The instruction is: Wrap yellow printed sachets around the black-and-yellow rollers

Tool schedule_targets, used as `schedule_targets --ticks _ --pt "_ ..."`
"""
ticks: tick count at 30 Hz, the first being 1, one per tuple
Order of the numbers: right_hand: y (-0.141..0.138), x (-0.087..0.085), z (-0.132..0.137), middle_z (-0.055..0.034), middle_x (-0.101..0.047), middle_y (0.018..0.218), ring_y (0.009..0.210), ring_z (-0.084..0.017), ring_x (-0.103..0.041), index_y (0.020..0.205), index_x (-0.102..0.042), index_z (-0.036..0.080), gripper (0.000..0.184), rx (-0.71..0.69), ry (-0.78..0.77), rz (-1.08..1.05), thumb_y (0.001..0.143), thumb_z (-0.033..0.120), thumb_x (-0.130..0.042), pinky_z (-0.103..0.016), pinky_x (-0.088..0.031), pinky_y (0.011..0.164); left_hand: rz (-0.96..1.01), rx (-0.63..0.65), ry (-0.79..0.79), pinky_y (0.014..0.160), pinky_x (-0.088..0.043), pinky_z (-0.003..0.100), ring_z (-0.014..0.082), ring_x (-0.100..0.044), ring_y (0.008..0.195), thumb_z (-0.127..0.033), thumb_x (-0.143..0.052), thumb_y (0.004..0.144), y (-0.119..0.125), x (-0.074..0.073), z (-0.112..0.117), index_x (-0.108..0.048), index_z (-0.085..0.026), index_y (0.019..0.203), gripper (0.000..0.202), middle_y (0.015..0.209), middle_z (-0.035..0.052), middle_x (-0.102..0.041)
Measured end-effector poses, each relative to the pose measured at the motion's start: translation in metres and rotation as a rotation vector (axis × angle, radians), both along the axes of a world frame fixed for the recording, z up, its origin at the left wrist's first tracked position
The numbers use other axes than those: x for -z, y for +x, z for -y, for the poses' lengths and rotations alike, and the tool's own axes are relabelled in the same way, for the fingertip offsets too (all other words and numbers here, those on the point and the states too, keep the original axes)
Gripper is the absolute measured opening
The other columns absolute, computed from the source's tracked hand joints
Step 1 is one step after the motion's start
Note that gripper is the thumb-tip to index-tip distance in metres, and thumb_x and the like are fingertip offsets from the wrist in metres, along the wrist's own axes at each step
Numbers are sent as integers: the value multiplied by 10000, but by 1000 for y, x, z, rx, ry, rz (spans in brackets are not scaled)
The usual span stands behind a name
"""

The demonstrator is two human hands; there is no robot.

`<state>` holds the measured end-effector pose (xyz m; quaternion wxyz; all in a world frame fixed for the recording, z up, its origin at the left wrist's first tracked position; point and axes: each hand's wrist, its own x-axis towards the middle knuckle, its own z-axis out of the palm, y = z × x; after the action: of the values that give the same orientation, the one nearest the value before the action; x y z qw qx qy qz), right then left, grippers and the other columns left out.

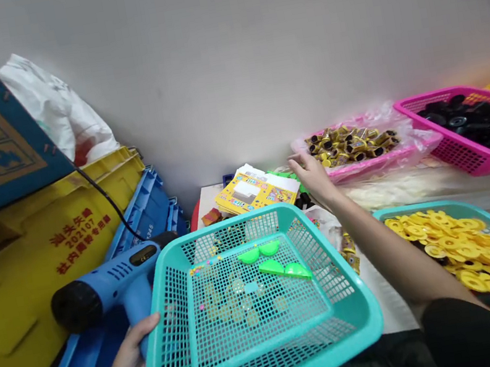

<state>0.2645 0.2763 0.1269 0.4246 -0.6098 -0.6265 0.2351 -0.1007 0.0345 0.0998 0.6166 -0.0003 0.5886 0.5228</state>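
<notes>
Head view: left hand (128, 366) grips basket (374, 312), right hand (313, 175) spread, yellow crate (32, 288) reads "202107".

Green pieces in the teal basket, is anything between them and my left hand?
Yes, the basket's left wall: your left hand is at the rim outside, the green pieces lie inside. Pale pieces also show along that line, though whether inside or beneath the mesh is unclear.

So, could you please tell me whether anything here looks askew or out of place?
Yes, slightly: the yellow printed cards beyond the teal basket lie askew, their edges fanned at different angles instead of squared into a neat stack.
</notes>
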Motion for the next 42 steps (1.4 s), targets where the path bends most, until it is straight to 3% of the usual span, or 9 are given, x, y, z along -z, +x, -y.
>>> schedule_targets --ticks 5,9,12,15,22,28,33,38,42 --pt "-34 16 98 -141 -559 1244 1132 -293 -518 1260 -489 183 602 -882 84 612 719 385 -659 -442 -409 934 -10 80 85 556 -602 434 284 -699 539 -64 -608 662 -3 7 -1 -660 -96 971 314 632 97 -732" --pt "-54 54 140 -197 -635 1058 978 -352 -578 1202 -525 122 545 -832 36 973 685 230 -658 -508 -417 858 -61 91 116 545 -600 439 266 -680 483 -48 -603 662 -5 13 4 -664 -83 849 200 603 105 -725" --pt "-57 54 147 -113 -681 905 816 -268 -622 1057 -583 174 335 -872 -1 958 722 188 -583 -384 -469 733 -88 85 152 542 -601 428 260 -679 480 -38 -601 657 -6 16 8 -664 -69 808 167 620 121 -729" --pt "-54 24 132 -88 -662 1036 884 -233 -619 1163 -512 197 402 -765 23 890 762 207 -538 -317 -468 719 -57 103 162 544 -603 414 256 -680 483 -44 -617 647 -10 20 12 -669 -72 835 197 607 107 -725" --pt "-43 -61 49 -188 -507 1287 1182 -335 -438 1304 -440 110 616 -55 256 692 754 302 -643 -439 -340 959 -32 88 154 565 -604 416 279 -690 504 -61 -658 622 -11 28 13 -681 -67 890 269 596 101 -723" --pt "-50 -31 90 -38 -690 803 707 -152 -599 883 -670 187 198 -435 46 673 864 271 -492 -255 -413 659 -66 101 161 513 -604 400 283 -682 474 -24 -667 576 -8 29 16 -674 -80 992 420 589 85 -726" --pt "-57 16 132 -55 -701 842 757 -159 -617 835 -694 176 173 -610 -85 828 810 137 -527 -246 -410 657 -42 120 155 528 -609 389 284 -694 510 -26 -667 577 -4 32 16 -633 -83 1099 526 624 86 -738" --pt "-95 27 152 -58 -681 938 855 -162 -615 942 -662 188 168 -860 46 888 849 154 -526 -245 -442 701 -17 160 162 570 -610 386 286 -703 548 -21 -687 537 11 38 15 -625 -75 1114 583 651 87 -744" --pt "-122 38 158 -105 -680 913 853 -203 -628 927 -646 146 180 -773 29 1059 848 107 -488 -265 -464 658 17 215 180 562 -607 379 289 -702 549 -58 -717 540 23 39 21 -644 -81 1080 545 672 96 -749"
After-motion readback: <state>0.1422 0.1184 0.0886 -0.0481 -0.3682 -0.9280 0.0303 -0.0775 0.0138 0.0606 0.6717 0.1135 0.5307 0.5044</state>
